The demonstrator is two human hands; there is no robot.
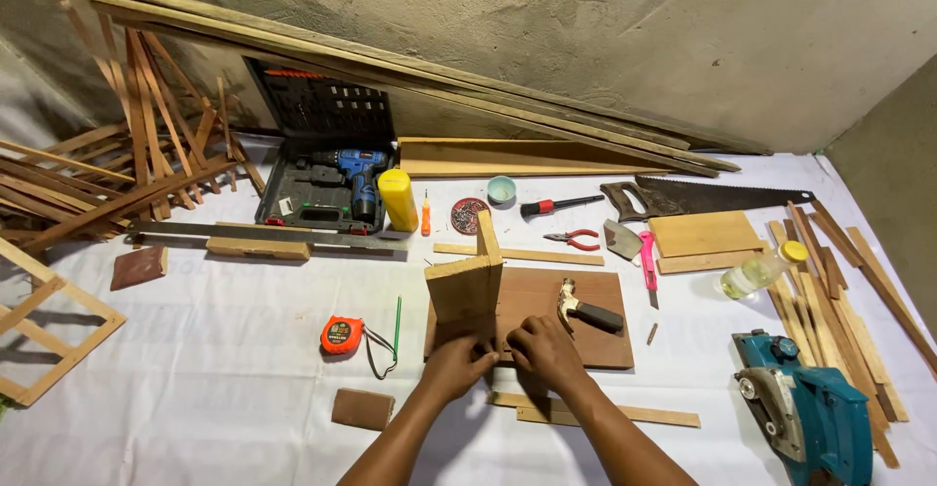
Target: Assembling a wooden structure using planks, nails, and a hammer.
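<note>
My left hand (457, 365) grips the lower edge of an upright wooden panel assembly (467, 286) that stands on a flat brown board (576, 312). My right hand (545, 349) presses down beside it at the board's near edge, fingers touching the base of the upright piece. A hammer (586, 310) with a black handle lies on the board just right of my hands. Thin wooden strips (625, 414) lie under my right forearm.
An orange tape measure (342, 335) and green pencil (397, 322) lie to the left. A cordless drill in its case (337, 183), yellow bottle (398, 199), pliers (576, 240), handsaw (712, 196), and a blue electric planer (805, 408) surround the board. Wood slats pile left and right.
</note>
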